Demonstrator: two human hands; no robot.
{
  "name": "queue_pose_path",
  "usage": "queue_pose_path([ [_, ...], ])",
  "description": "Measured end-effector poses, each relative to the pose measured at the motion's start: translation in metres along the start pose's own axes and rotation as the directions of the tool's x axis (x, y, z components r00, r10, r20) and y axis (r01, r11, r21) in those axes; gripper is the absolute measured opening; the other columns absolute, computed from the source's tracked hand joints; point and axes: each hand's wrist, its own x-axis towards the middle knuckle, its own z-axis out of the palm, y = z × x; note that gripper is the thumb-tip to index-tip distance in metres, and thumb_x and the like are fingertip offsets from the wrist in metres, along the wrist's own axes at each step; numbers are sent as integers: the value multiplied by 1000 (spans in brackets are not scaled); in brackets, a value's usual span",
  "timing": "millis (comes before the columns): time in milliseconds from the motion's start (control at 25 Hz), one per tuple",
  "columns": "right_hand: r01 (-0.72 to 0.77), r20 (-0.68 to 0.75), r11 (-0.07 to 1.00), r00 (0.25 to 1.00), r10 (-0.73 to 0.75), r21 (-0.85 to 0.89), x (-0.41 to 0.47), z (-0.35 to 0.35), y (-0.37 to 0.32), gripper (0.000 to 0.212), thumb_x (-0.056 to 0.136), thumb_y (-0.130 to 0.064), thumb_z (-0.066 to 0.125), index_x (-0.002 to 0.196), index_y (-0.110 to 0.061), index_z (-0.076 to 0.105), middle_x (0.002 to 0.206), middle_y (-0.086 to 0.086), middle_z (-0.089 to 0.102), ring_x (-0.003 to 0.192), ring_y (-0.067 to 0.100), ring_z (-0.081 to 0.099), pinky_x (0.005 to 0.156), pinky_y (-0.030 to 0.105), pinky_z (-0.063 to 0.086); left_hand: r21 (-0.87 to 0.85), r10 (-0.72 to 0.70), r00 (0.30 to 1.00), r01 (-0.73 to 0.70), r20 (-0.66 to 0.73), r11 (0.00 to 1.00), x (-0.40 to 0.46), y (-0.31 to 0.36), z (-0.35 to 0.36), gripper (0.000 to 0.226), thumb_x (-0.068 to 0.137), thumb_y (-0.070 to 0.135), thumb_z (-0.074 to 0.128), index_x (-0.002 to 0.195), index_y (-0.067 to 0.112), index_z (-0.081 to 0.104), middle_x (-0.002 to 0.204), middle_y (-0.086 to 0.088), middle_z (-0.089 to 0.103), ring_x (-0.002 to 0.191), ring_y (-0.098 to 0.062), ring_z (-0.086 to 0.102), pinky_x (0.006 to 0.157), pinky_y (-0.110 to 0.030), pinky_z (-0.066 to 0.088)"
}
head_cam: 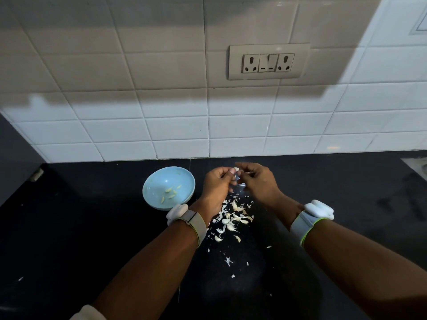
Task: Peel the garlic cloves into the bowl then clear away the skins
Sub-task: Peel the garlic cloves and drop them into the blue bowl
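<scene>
Papery white garlic skins [231, 218] litter the black table [92, 227]. Above them, left hand [216, 184] and right hand [258, 181] pinch one pale garlic clove [236, 169] with curled fingers, mid-peel. Next, probably: drop it into the light blue bowl [152, 181], just left.

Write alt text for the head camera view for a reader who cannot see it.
Two hands, the left hand and right hand, pinch a garlic clove between them above a black counter. A pile of garlic skins lies below them, and a light blue bowl holding a few peeled cloves sits to the left, before a white tiled wall.
</scene>
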Motion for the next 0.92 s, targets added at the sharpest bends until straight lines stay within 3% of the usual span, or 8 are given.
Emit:
queue_pose_path([
  [80,36,5,997,999,-36,-63,0,1,-1,20,96,-27,69,115,-29,77,105,-7,74,91,10,72,83,45,62,-6,-10,1000,10,28,1000,-1,1,1,16,103,13,58,94,10,70,74,1,62,63,-8,60,52,-23,46],
  [200,25,-27,1000,999,-25,0,-3,0,-4,12,96,-33,71,103,-29,80,95,-9,76,86,9,72,80,41,61,-11,-23,999,24,47,1000,-1,3,0,18,106,16,53,94,11,66,76,-2,60,62,-9,59,50,-23,47],
  [520,-37,-27,994,999,40,104,-7,-2,-6,16,100,-29,62,96,-26,77,88,0,75,80,26,73,78,47,59,75,-61,996,56,64,996,-2,6,-1,30,106,30,54,84,9,60,68,-3,58,58,-15,57,47,-24,44],
  [600,-49,-47,990,997,55,134,-10,-4,-7,14,97,-32,68,93,-25,79,86,2,77,81,28,73,74,44,60,162,-39,997,28,66,986,-3,3,-2,25,101,26,61,82,10,63,69,-3,62,62,-16,59,48,-24,45],
  [680,-84,-88,975,991,104,207,-10,-7,-10,16,95,-31,73,89,-17,79,87,11,76,73,29,72,60,38,59,232,-39,998,26,55,972,-3,-1,-4,7,98,16,65,93,15,70,78,-1,69,67,-15,62,52,-27,50],
  [720,-113,-105,960,984,144,258,-11,-7,-13,19,94,-28,74,88,-11,77,88,18,74,69,27,70,53,32,57,272,-41,998,29,37,962,-3,-3,-6,8,96,12,67,97,17,73,81,0,72,68,-14,63,56,-30,53],
  [800,-151,-128,929,970,205,338,-11,-8,-15,22,93,-22,75,86,-2,70,85,22,73,66,23,67,46,28,52,399,-19,1000,13,11,917,-1,-6,-9,4,88,16,76,86,13,78,77,0,74,65,-12,63,64,-35,58],
  [920,-145,-145,885,962,231,443,-9,-8,-11,20,94,-12,73,88,-5,56,79,20,71,60,25,67,44,29,50,553,3,1000,-9,10,833,-1,-8,-11,42,76,43,83,63,8,64,59,-2,66,52,-17,53,55,-36,51],
])
